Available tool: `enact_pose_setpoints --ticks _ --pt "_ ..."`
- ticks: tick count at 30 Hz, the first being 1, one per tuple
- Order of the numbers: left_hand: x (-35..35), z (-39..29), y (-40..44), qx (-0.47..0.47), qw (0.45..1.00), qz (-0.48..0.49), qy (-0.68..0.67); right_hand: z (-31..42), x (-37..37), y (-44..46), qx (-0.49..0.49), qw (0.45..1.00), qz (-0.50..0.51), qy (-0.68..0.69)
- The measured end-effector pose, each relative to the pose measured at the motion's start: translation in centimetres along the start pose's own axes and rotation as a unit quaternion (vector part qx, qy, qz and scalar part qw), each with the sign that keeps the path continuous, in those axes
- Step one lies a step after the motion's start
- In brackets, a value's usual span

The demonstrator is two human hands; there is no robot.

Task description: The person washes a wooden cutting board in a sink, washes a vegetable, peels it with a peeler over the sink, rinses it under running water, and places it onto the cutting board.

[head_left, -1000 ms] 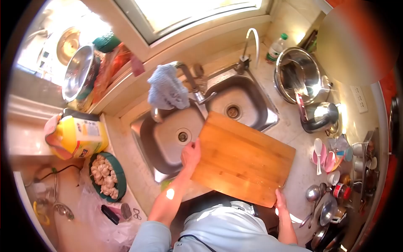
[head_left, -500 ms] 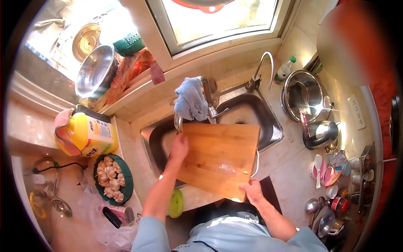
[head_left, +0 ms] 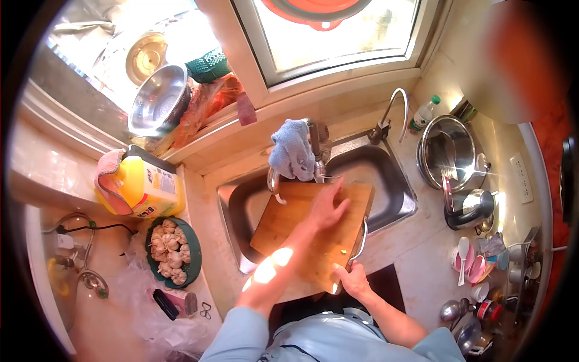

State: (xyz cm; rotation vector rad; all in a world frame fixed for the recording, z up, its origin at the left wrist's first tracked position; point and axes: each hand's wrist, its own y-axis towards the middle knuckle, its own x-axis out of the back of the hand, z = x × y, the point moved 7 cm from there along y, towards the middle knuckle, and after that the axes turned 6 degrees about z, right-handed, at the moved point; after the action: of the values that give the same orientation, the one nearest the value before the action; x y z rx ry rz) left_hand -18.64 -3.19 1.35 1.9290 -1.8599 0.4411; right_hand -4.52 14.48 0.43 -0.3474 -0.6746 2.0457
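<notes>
Garlic (head_left: 164,244) fills a green bowl (head_left: 196,260) — right fingers (head_left: 357,266) grip the cutting board (head_left: 286,214), left fingers (head_left: 333,192) splayed over it.

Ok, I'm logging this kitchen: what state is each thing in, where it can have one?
Cutting board, held partly over the sink
Left grip, open above the board; contact unclear
Right grip, closed on the board's near corner
Faucet, flow unclear
Blue cloth, draped over the faucet
Green basket, holding garlic bulbs
Green-capped bottle, closed
Yellow jug, partly covered by a pink cloth
Steel bowl, a utensil in it
</notes>
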Motion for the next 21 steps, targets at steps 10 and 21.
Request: enact_pose_setpoints --ticks 10,21 --pt "14.9 -5.9 -6.9 0.045 0.939 -0.315 -0.131 2.5 3.6 2.1 0.155 0.974 -0.096 0.136" --pt "1.8 -6.8 -4.0 0.051 0.812 -0.165 -0.558 4.4 3.6 4.0 0.210 0.967 -0.141 0.012"
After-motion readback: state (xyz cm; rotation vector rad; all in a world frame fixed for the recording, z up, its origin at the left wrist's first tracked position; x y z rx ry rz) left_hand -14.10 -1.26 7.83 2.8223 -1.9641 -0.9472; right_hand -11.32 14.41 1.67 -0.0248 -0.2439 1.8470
